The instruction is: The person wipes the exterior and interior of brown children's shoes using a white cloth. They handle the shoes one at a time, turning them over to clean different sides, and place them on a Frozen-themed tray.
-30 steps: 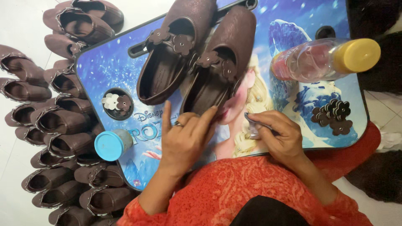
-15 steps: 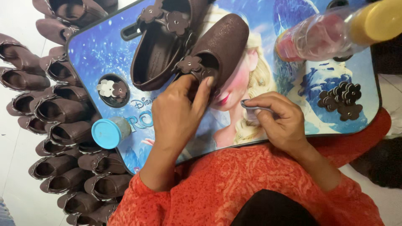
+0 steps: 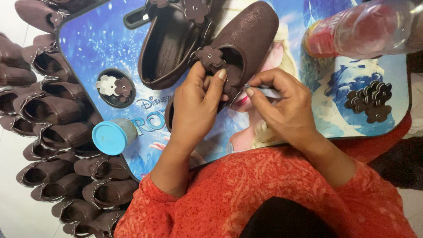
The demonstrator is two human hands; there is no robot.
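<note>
- So the left hand is clamped on the brown shoe, thumb and fingers pinching its flower trim.
- Right hand sits just beside it, fingers closed on a thin pale tool at the shoe's opening.
- Blue-capped jar on the surface, off to the left hand's outer side.

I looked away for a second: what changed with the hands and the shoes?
The left hand moved from lying flat by the shoe's heel onto the right-hand brown shoe, now pinching its flower trim. The right hand came closer, still gripping a small tool. The other shoe stayed put.
</note>
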